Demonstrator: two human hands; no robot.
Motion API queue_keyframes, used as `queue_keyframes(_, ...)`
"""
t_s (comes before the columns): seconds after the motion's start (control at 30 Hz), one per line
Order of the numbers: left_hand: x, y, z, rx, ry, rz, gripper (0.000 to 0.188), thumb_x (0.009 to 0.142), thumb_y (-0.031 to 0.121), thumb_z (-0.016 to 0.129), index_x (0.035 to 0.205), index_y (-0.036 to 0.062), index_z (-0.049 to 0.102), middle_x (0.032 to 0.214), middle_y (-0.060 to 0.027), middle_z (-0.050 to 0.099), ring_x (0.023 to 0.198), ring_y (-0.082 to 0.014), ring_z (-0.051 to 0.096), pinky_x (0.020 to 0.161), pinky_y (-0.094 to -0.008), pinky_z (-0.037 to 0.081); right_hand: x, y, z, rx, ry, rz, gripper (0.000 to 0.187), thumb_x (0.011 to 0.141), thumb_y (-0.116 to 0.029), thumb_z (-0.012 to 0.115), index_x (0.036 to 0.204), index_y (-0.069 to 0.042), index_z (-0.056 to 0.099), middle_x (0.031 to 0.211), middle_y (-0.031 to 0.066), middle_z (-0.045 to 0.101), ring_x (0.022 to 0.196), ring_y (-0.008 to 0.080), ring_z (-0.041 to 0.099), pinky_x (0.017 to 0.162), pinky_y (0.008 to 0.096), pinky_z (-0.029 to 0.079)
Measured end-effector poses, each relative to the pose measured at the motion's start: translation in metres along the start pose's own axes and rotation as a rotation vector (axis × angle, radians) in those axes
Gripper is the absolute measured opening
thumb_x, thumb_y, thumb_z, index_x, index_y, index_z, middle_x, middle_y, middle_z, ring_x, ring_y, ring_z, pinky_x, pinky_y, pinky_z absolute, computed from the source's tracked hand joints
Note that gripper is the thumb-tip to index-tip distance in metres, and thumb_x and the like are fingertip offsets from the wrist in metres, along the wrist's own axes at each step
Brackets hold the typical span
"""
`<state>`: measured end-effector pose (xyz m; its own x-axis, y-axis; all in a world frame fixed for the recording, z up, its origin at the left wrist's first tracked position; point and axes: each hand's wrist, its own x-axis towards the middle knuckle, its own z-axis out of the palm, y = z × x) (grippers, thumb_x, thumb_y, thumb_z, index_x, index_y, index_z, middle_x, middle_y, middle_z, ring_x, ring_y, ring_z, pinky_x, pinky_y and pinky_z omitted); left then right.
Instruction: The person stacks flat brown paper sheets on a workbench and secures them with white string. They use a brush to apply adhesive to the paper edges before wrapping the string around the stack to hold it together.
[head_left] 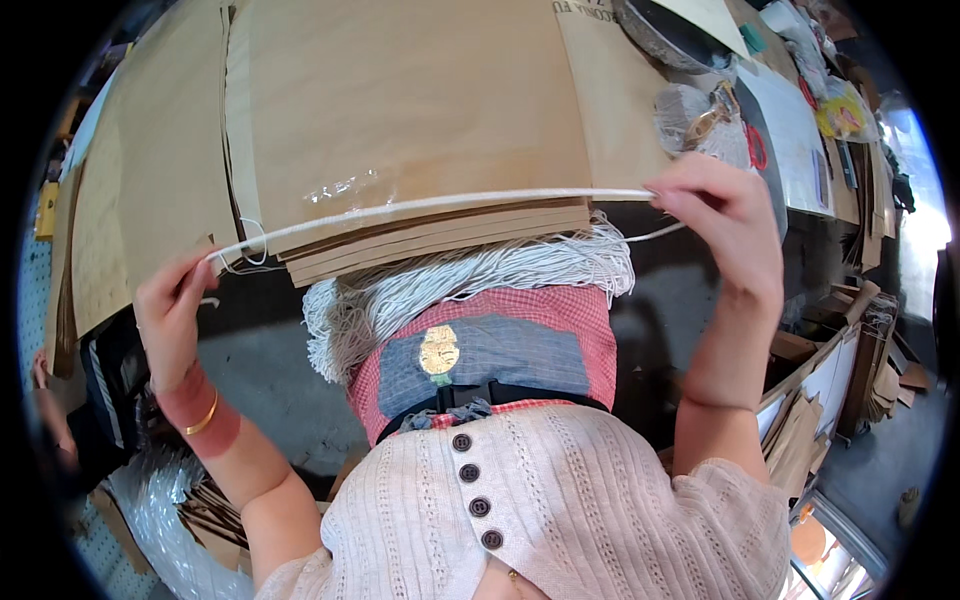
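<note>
A white cord (pixel 430 203) is stretched nearly straight between my two hands, over the near edge of a stack of brown paper sacks (pixel 420 100). My left hand (pixel 172 300) pinches it at the left, where a short end pokes out below the fingers. Thumb and fingers of my right hand (pixel 728 225) grip the cord at the right. Loose loops of cord curl beside the stack's left corner. Across my lap, on a red checked apron (pixel 590 330), lies a thick bundle of white cords (pixel 470 262), partly under the stack's edge.
More brown paper (pixel 165 150) covers the table's left. A dark round pan (pixel 675 35), a plastic-wrapped bundle (pixel 685 115) and a red-handled tool (pixel 757 148) sit at the right. Another person's arm (pixel 52 405) shows at far left. Cardboard pieces (pixel 800 435) stand at lower right.
</note>
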<state>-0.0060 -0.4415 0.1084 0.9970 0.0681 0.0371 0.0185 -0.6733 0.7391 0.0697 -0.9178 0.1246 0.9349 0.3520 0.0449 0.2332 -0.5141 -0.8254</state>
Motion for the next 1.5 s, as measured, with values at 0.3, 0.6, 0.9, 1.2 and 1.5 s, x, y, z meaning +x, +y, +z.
queue_keyframes(0.3,0.033,-0.092,0.054,-0.277,-0.05,-0.218,0.008,0.083,0.004,0.063,0.081,-0.0034,0.066,0.072,0.0019,0.062,0.066,-0.0047,0.052,0.06,-0.0201,0.042,0.042,0.096,0.081,0.128,0.079,0.246,0.012,0.073,-0.009,0.071,0.078,0.001,0.065,0.07,0.0049,0.06,0.065,0.0089,0.054,0.061,0.0232,0.045)
queue_keyframes(0.6,0.03,-0.108,0.052,0.175,0.075,-0.243,0.013,0.075,0.009,0.063,0.078,-0.0033,0.063,0.069,-0.0048,0.062,0.062,-0.0123,0.055,0.059,-0.0264,0.044,0.041,0.096,0.081,0.193,0.038,0.296,0.016,0.071,0.0,0.069,0.083,-0.002,0.058,0.072,0.0,0.051,0.067,0.0075,0.049,0.062,0.0215,0.042)
queue_keyframes(0.9,0.012,-0.048,0.094,0.608,0.355,0.464,0.022,0.073,-0.004,0.059,0.095,0.0015,0.058,0.099,-0.015,0.057,0.088,-0.033,0.057,0.075,-0.039,0.047,0.035,0.082,0.087,0.327,0.036,0.208,0.026,0.068,0.003,0.068,0.071,-0.006,0.044,0.067,-0.0038,0.041,0.062,0.0065,0.04,0.056,0.0215,0.034)
queue_keyframes(1.2,0.017,-0.042,0.094,0.398,-0.072,0.475,0.037,0.077,0.002,0.058,0.114,0.0027,0.059,0.111,-0.0122,0.054,0.102,-0.0309,0.05,0.089,-0.0372,0.042,0.036,0.067,0.116,-0.431,0.361,-0.491,0.013,0.071,-0.003,0.07,0.081,-0.001,0.062,0.089,0.006,0.062,0.082,0.025,0.062,0.071,0.0324,0.05)
queue_keyframes(1.5,0.046,-0.04,0.074,0.084,-0.231,0.075,0.025,0.075,0.013,0.071,0.095,-0.0005,0.065,0.086,-0.0082,0.058,0.083,-0.0202,0.054,0.074,-0.031,0.044,0.06,0.061,0.1,0.215,-0.067,0.383,0.009,0.08,-0.008,0.068,0.082,0.001,0.066,0.072,0.003,0.062,0.064,0.0092,0.056,0.054,0.0233,0.044)
